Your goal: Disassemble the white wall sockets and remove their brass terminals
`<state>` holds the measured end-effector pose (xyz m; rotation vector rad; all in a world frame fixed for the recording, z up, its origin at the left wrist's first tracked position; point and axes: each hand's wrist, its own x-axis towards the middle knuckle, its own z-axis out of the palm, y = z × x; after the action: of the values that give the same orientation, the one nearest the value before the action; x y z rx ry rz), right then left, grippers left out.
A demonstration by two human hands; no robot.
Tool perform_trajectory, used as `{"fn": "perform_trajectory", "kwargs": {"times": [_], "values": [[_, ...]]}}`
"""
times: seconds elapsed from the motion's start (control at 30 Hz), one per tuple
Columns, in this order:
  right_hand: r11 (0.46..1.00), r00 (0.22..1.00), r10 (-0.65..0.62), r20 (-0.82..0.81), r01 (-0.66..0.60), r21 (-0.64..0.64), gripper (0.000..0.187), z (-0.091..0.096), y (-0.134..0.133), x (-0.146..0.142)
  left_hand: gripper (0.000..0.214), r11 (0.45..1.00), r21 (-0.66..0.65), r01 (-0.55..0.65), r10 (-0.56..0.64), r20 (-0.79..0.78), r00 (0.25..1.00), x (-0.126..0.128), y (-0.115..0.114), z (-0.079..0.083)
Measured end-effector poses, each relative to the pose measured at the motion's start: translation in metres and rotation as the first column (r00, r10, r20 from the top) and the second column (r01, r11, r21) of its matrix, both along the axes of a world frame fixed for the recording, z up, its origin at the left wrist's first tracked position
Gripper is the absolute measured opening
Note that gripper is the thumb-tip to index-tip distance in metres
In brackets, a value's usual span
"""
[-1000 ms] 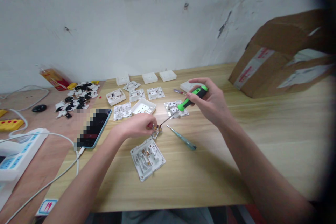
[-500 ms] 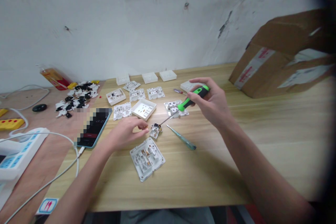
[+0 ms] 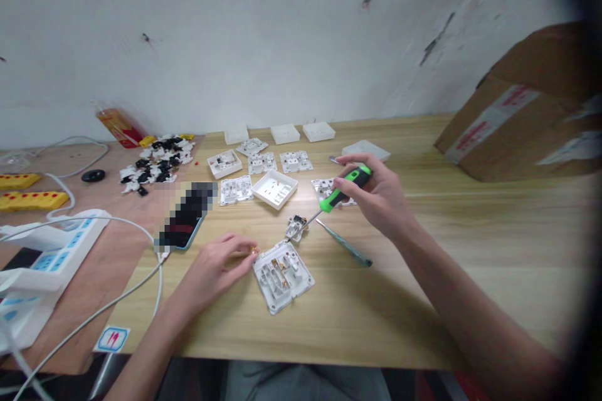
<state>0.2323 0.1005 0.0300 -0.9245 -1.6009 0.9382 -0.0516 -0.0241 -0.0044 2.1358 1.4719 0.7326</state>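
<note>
1. The wooden desk holds everything here.
2. The white socket plate lies flat on it. It looks light, stiff and easy to crack, so take it by its edge.
3. The right hand, right of the plate, wraps around a green screwdriver. Its thin tip is at a small socket piece just above the plate.
4. The left hand, just left of the plate, pinches narrow on a tiny brass bit.

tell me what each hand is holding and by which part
The right hand holds a green-and-black screwdriver by its handle; the left hand pinches a small brass part between its fingertips.
</note>
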Motion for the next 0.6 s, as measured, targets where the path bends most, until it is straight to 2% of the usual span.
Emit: {"fn": "perform_trajectory", "kwargs": {"times": [0.17, 0.27, 0.43, 0.6], "values": [[0.999, 1.000, -0.008, -0.007, 0.008, -0.031, 0.031, -0.002, 0.001, -0.002, 0.018, 0.996, -0.089, -0.009, 0.020, 0.130, 0.991, 0.008, -0.014, -0.008], [0.999, 1.000, -0.007, -0.009, 0.006, -0.040, 0.031, -0.004, 0.002, -0.002, 0.020, 0.996, -0.087, 0.007, 0.005, 0.132, 0.991, 0.011, -0.019, -0.011], [0.999, 1.000, 0.003, -0.007, -0.003, -0.050, 0.031, -0.006, 0.002, -0.002, 0.013, 0.997, 0.078, 0.002, 0.000, -0.028, 1.000, 0.015, -0.023, -0.009], [0.999, 1.000, -0.006, -0.002, 0.006, -0.052, 0.032, -0.006, 0.002, -0.002, 0.015, 0.980, 0.201, 0.008, -0.007, -0.009, 1.000, 0.016, -0.023, -0.011]]}}
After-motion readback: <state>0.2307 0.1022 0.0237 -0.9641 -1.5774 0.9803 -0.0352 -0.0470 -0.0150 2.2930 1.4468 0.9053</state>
